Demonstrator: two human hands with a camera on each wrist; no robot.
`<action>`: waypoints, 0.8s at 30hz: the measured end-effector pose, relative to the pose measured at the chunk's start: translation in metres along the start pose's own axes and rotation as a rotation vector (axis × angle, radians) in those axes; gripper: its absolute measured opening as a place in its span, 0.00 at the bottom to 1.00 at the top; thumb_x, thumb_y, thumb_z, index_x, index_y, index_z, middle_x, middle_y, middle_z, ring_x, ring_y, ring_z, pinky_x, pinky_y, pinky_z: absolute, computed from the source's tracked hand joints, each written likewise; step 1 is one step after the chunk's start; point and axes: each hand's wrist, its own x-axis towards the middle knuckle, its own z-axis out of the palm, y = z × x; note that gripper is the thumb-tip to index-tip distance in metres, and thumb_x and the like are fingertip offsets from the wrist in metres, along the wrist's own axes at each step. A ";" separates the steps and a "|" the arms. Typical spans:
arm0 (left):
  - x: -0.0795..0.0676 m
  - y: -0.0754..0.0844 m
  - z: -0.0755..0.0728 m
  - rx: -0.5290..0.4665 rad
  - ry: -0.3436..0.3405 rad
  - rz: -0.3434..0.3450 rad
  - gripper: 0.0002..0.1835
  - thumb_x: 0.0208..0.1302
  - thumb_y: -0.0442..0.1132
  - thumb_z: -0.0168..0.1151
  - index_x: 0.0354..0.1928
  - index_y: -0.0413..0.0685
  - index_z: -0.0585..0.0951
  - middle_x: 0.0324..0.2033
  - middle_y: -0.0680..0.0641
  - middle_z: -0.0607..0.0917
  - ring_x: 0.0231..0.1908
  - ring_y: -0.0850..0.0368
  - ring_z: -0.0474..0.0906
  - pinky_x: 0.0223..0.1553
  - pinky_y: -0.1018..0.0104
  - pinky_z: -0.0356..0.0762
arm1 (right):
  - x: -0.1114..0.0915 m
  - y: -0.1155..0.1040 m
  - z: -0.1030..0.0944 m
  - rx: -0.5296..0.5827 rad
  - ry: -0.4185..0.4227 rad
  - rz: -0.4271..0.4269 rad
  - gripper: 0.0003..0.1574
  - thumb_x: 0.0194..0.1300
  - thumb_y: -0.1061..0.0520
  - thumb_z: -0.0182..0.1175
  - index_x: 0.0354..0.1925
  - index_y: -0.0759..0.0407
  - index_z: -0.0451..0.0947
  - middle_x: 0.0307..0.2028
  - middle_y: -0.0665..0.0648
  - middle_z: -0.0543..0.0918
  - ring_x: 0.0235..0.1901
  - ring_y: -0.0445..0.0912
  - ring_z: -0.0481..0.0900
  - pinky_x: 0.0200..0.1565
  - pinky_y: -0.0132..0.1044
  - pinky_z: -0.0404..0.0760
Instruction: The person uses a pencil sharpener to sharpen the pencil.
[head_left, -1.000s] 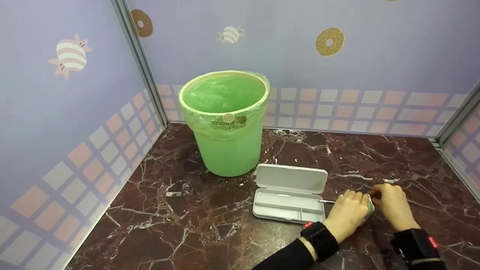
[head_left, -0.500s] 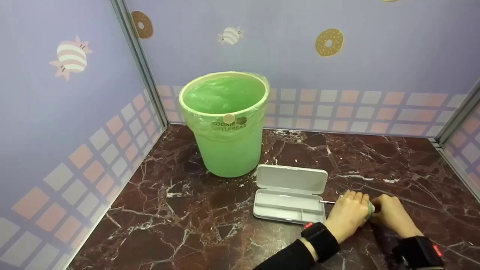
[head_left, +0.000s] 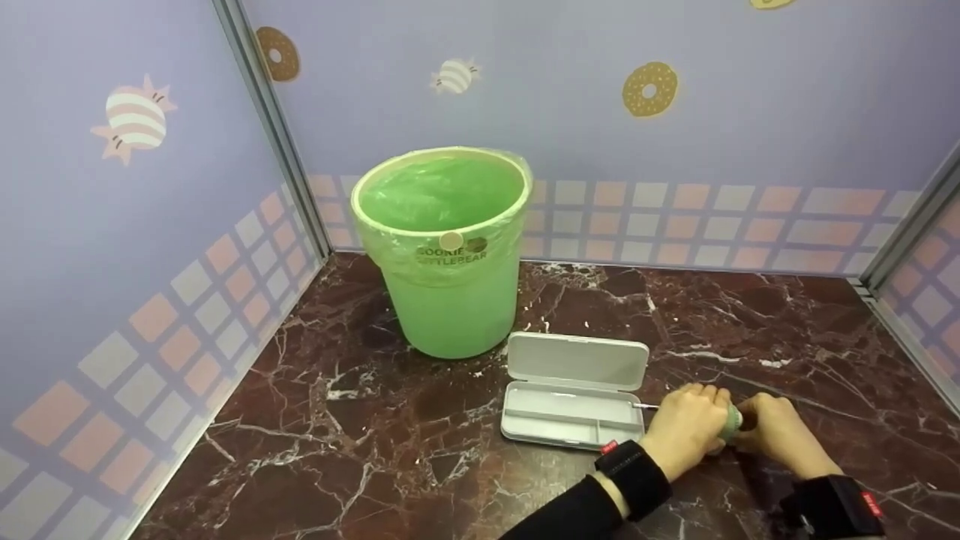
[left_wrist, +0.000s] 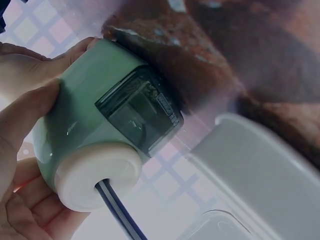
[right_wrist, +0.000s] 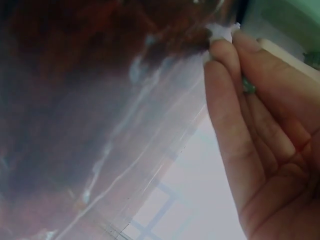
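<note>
A green pencil sharpener (left_wrist: 90, 85) with a cream front ring and a dark see-through shavings drawer (left_wrist: 142, 112) lies in the grip of my left hand (head_left: 686, 424). In the head view that hand covers most of the sharpener (head_left: 730, 424). A dark striped pencil (left_wrist: 120, 212) is stuck into its front hole; the pencil's other end (head_left: 645, 406) points at the pencil case. My right hand (head_left: 780, 435) is at the sharpener's back. There its thumb and fingers (right_wrist: 227, 105) pinch what appears to be the crank handle, mostly hidden, with a bit of green showing between them.
Just left of the left hand lies an open white pencil case (head_left: 551, 405) with its lid (head_left: 577, 361) raised. Behind it stands a green bin (head_left: 457, 307) lined with a clear bag. Patterned walls enclose the marbled table (head_left: 390, 450); small white scraps lie by the bin.
My right hand has come down and closer to the sharpener from a higher spot. The left hand holds the sharpener in nearly the same place, and the head view has shifted slightly.
</note>
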 end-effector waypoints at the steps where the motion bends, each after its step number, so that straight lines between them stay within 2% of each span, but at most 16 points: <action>1: 0.000 0.000 0.000 -0.004 -0.001 0.001 0.33 0.48 0.67 0.70 0.54 0.59 0.79 0.42 0.63 0.83 0.42 0.70 0.80 0.51 0.82 0.75 | 0.000 -0.001 -0.001 0.003 -0.012 -0.004 0.08 0.42 0.64 0.72 0.18 0.57 0.81 0.17 0.49 0.83 0.18 0.40 0.72 0.23 0.32 0.70; 5: 0.000 -0.003 0.002 -0.032 -0.010 -0.002 0.34 0.49 0.68 0.69 0.55 0.59 0.79 0.45 0.63 0.84 0.43 0.71 0.80 0.49 0.83 0.76 | -0.002 -0.003 -0.003 0.011 -0.047 -0.022 0.07 0.42 0.66 0.72 0.20 0.57 0.82 0.18 0.49 0.84 0.19 0.39 0.74 0.23 0.31 0.72; 9: 0.002 -0.007 0.003 -0.070 -0.034 -0.004 0.36 0.50 0.69 0.68 0.58 0.61 0.77 0.50 0.63 0.84 0.47 0.71 0.81 0.49 0.82 0.77 | -0.002 -0.003 -0.004 0.031 -0.059 -0.004 0.06 0.45 0.67 0.71 0.25 0.61 0.84 0.21 0.52 0.86 0.21 0.41 0.78 0.23 0.31 0.75; 12: 0.003 -0.011 0.005 -0.102 -0.035 0.014 0.36 0.50 0.69 0.67 0.59 0.61 0.77 0.52 0.63 0.83 0.50 0.70 0.80 0.51 0.81 0.76 | -0.002 -0.004 -0.003 0.066 -0.064 0.016 0.06 0.48 0.68 0.70 0.29 0.64 0.85 0.23 0.56 0.87 0.21 0.43 0.81 0.22 0.30 0.78; 15: 0.001 -0.016 0.007 -0.185 -0.048 0.037 0.40 0.49 0.69 0.67 0.63 0.60 0.75 0.58 0.61 0.82 0.57 0.68 0.78 0.58 0.81 0.72 | -0.003 -0.004 -0.002 0.095 -0.059 0.025 0.06 0.50 0.69 0.70 0.30 0.67 0.84 0.23 0.58 0.87 0.20 0.44 0.82 0.21 0.30 0.79; 18: -0.001 -0.024 0.009 -0.299 -0.092 0.041 0.49 0.48 0.70 0.67 0.71 0.57 0.68 0.66 0.57 0.75 0.67 0.63 0.70 0.66 0.77 0.66 | -0.004 -0.004 -0.002 0.105 -0.059 0.035 0.08 0.50 0.69 0.70 0.33 0.70 0.83 0.24 0.60 0.87 0.21 0.45 0.83 0.22 0.30 0.81; 21: -0.004 -0.036 0.007 -0.396 -0.159 0.012 0.56 0.46 0.70 0.67 0.76 0.55 0.59 0.72 0.55 0.66 0.73 0.60 0.60 0.71 0.71 0.61 | -0.004 -0.004 -0.002 0.129 -0.067 0.055 0.13 0.50 0.70 0.69 0.37 0.74 0.82 0.26 0.64 0.87 0.22 0.47 0.84 0.23 0.31 0.82; 24: -0.009 -0.050 0.003 -0.429 -0.206 -0.039 0.55 0.44 0.67 0.70 0.74 0.55 0.62 0.71 0.56 0.68 0.72 0.61 0.63 0.69 0.69 0.64 | -0.004 -0.003 -0.004 0.145 -0.094 0.074 0.17 0.49 0.70 0.70 0.40 0.76 0.81 0.29 0.66 0.87 0.24 0.48 0.85 0.24 0.32 0.82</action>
